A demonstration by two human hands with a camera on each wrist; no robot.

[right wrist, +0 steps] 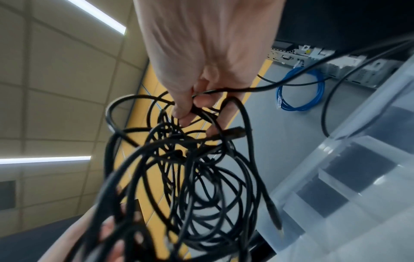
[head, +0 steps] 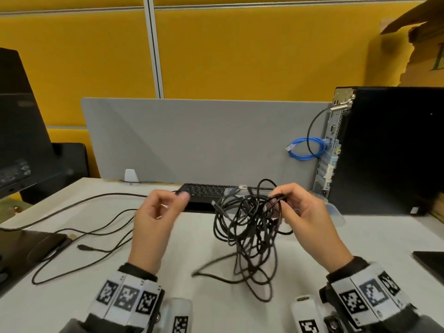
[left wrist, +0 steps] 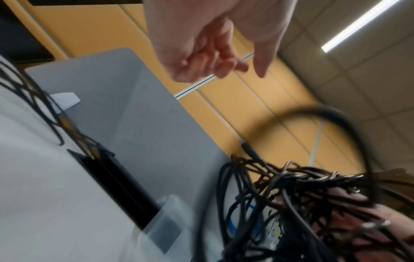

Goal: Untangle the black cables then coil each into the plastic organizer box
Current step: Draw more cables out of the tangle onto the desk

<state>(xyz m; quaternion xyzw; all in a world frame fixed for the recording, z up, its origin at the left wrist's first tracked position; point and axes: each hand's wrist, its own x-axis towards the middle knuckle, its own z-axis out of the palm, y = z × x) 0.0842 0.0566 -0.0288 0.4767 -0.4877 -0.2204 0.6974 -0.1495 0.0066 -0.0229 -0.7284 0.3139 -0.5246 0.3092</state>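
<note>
Black cables [head: 245,227] hang in one loose tangle above the white desk [head: 312,251], held up at the top by the right hand [head: 302,212]. The knot is a mass of thin, round, matte black loops of many sizes that cross and pass through each other, densest just under the fingers and opening into wider loops lower down. The lowest loops and one blurred strand touch or nearly touch the desk in front of the person. A straight black plug sticks out of the left side of the bundle in the head view, and in the right wrist view a longer plug [right wrist: 235,132] pokes out near the fingers while another with a pale tip hangs lower right. The right hand's thumb and fingers are curled round several strands at the top, pinching them tight.

The left hand [head: 156,212] is raised beside the tangle, apart from it. Its fingers are loosely curled with the thumb held away, and no cable can be seen in its grip; something small and dark shows at its fingertips in the head view, too blurred to name.

Behind the tangle lies a clear plastic box [right wrist: 358,168] with divided compartments, next to a black keyboard [head: 204,191]. More thin black cables [head: 84,236] trail across the desk on the left. A coiled blue cable [head: 305,150] hangs by the black computer tower [head: 389,150].
</note>
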